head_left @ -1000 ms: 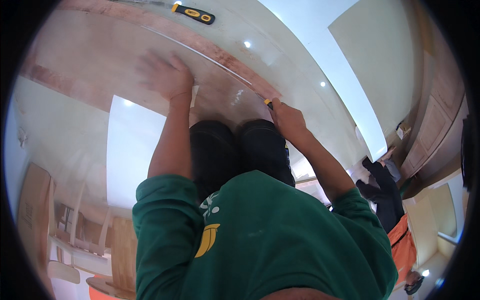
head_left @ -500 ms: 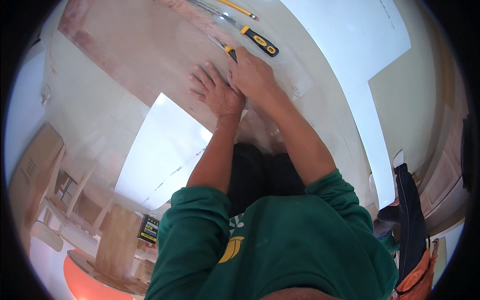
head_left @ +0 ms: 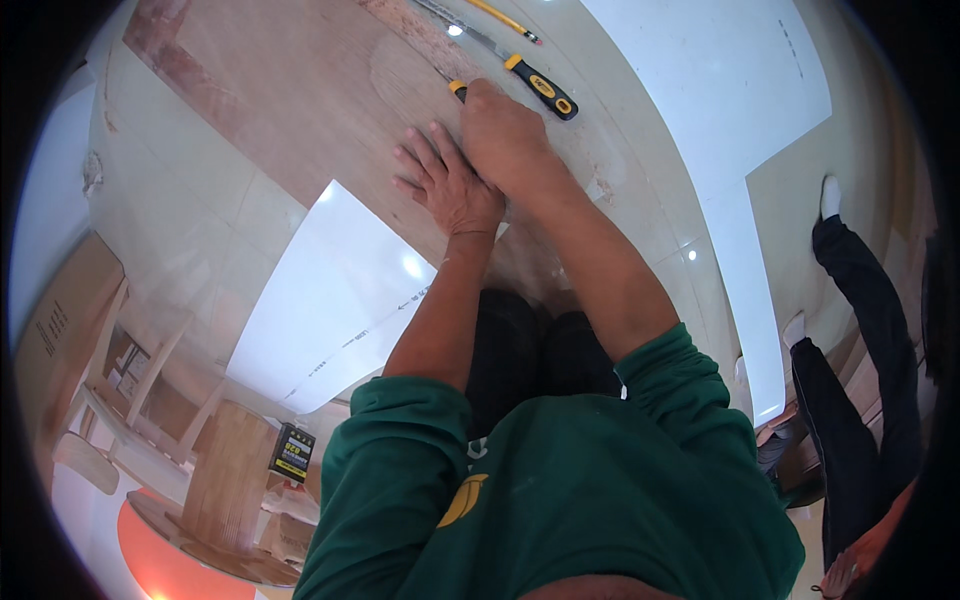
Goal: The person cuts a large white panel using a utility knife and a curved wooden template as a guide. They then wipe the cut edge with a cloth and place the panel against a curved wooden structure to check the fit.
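A slim tool (head_left: pixel 458 88) is in the upper middle of the frame, its yellow-and-black handle held in the curled fingers of the right hand (head_left: pixel 505 132), over a brown board (head_left: pixel 300 100). Just beside it the left hand (head_left: pixel 452 192) lies palm down on the board, fingers spread wide. Farther out are a second tool (head_left: pixel 542 88) and a pencil (head_left: pixel 503 20) at the top, a white sheet (head_left: pixel 320 300) left of centre, a long white panel (head_left: pixel 725 130) at upper right and another person's dark-trousered legs (head_left: pixel 868 300) at right.
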A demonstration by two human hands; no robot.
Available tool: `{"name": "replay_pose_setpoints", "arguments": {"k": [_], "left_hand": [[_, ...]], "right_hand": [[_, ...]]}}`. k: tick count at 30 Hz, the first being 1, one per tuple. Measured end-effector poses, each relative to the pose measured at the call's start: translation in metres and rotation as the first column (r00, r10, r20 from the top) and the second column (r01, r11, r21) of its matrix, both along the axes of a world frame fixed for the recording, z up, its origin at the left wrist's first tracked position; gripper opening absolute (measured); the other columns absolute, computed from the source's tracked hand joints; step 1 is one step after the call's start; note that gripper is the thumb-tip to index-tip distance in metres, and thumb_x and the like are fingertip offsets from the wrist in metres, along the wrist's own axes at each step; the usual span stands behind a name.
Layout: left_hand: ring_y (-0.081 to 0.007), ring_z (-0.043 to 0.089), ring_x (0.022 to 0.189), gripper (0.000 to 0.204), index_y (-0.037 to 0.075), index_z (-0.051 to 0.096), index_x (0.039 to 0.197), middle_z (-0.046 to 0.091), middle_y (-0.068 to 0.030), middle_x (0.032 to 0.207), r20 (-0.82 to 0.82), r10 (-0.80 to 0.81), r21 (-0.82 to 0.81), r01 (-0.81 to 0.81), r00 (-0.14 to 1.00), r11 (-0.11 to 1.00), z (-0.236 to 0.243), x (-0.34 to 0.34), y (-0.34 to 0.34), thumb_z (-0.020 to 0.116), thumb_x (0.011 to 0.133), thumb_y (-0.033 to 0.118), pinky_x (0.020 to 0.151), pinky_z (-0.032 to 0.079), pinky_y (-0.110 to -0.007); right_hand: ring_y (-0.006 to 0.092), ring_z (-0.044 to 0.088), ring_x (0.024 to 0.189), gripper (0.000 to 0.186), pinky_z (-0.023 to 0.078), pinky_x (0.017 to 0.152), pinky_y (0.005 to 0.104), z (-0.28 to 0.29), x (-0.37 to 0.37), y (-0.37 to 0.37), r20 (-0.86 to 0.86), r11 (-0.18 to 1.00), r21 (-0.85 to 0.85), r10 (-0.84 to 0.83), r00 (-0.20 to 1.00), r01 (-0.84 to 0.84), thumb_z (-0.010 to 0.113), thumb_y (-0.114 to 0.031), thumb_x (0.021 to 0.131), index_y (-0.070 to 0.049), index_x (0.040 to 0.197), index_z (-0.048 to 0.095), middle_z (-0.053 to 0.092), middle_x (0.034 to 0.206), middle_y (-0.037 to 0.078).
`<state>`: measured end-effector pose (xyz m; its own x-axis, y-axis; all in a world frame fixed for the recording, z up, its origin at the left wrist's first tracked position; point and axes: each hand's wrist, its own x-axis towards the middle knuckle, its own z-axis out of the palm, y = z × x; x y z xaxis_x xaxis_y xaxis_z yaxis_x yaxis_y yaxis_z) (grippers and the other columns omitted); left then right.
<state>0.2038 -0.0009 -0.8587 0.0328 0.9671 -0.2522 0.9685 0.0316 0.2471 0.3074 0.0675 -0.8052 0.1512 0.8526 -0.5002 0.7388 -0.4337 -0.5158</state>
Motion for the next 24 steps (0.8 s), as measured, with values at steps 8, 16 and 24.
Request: {"name": "replay_pose_setpoints", "arguments": {"k": [8,16,24], "left_hand": [[-0.0427,-0.007,0.147,0.098,0.011,0.009,0.155,0.001,-0.0193,0.161,-0.062,-0.018,0.008,0.019,0.998,1.000,-0.004,-0.001,-0.001,0.059,0.084,0.057,0.112,-0.007,-0.063],[-0.0438,-0.003,0.147,0.070,0.007,0.022,0.153,0.009,-0.0214,0.160,0.009,0.014,0.059,-0.015,1.000,0.998,0.003,0.004,0.000,0.039,0.097,0.045,0.113,-0.007,-0.063],[-0.0436,-0.001,0.147,0.070,0.008,0.022,0.153,0.012,-0.0217,0.159,-0.002,0.020,0.064,-0.020,1.000,0.998,0.004,0.004,0.002,0.040,0.097,0.045,0.114,-0.005,-0.061]], "right_hand": [[0.0381,0.067,0.094,0.020,0.053,0.080,0.0467,0.011,0.011,-0.002,-0.029,0.999,-0.005,0.047,0.998,-0.047,0.050,-0.015,0.093,0.002,0.102,0.054,0.067,0.104,0.022],[0.0386,0.067,0.090,0.025,0.052,0.078,0.0484,0.028,0.032,-0.066,-0.033,0.991,-0.130,0.003,0.999,-0.007,0.051,-0.022,0.095,0.000,0.106,0.052,0.068,0.095,0.021],[0.0396,0.067,0.083,0.029,0.051,0.075,0.0496,0.039,0.035,-0.050,-0.056,0.992,-0.091,-0.092,0.994,0.086,0.051,-0.027,0.095,0.000,0.106,0.052,0.068,0.087,0.022]]}}
